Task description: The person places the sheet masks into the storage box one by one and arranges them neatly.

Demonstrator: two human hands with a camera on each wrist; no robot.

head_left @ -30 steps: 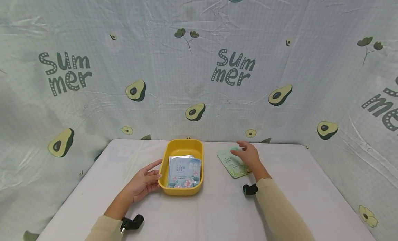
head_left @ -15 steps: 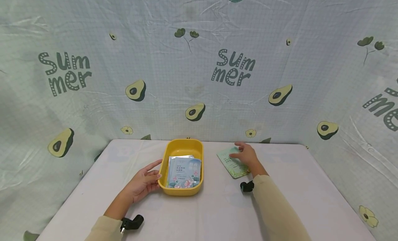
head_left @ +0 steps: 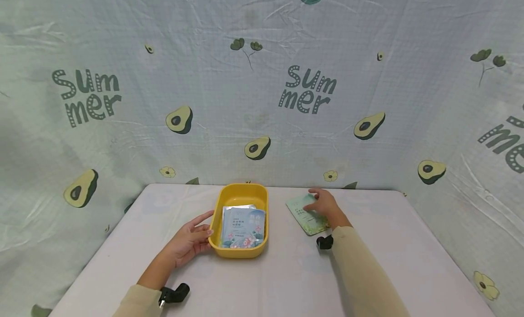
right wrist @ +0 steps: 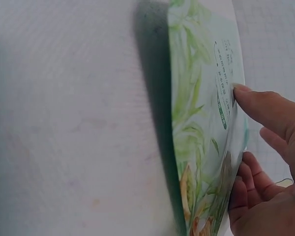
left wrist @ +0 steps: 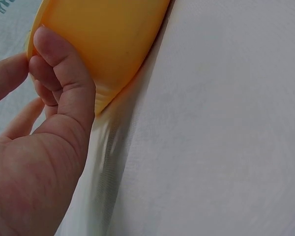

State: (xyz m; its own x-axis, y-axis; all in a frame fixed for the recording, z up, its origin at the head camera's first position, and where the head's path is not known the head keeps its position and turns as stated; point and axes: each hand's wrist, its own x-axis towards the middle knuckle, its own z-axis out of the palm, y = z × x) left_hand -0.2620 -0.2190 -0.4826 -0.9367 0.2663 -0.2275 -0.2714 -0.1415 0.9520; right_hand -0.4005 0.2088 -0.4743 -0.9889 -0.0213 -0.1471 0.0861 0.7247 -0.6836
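Observation:
My left hand (head_left: 189, 242) pinches the left rim of a yellow plastic tray (head_left: 242, 252), thumb on the near side and fingers round the edge in the left wrist view (left wrist: 64, 83). Inside the tray lie light-blue sheet mask packets (head_left: 244, 228) with pink flower print, stacked toward its near end. My right hand (head_left: 326, 205) is at a pale green sheet mask packet (head_left: 304, 217) on the table to the right. In the right wrist view its thumb (right wrist: 263, 108) presses on the packet's face while curled fingers sit at the packet's edge.
A white cloth covers the table (head_left: 282, 285). Behind it and at both sides hang curtains (head_left: 217, 89) printed with avocados and lettering. Black wrist cameras (head_left: 175, 293) are strapped on both forearms.
My right hand has moved slightly left over the green packet and its thumb has come down on it. The left hand and tray have stayed in place.

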